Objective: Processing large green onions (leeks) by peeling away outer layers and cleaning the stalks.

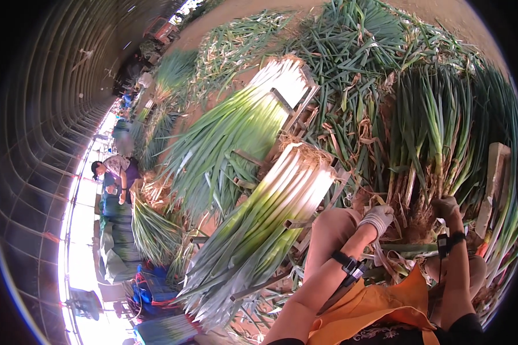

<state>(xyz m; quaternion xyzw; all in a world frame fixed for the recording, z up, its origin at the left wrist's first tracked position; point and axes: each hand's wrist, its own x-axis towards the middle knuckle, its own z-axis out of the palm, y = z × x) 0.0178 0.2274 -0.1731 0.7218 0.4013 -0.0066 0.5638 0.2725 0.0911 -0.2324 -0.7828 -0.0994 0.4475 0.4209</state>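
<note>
My left hand (377, 219), in a pale glove, is closed beside my bent knee. What it holds, if anything, I cannot make out. To the right, my right hand (446, 208) is closed at the root end of a green onion (437, 155), whose leaves point away from me. That stalk lies against a thick pile of unpeeled green onions (411, 121) with soil on their roots. Left of my knee, peeled green onions (296, 178) with white stems rest in a metal rack (335, 192), roots toward the far right.
A second rack of peeled green onions (276, 86) stands beyond the first. Stripped leaves (351, 63) cover the ground ahead. A pale wooden post (494, 187) rises at the right. Far left, another person (121, 167) bends over onions. An orange apron (380, 307) covers my lap.
</note>
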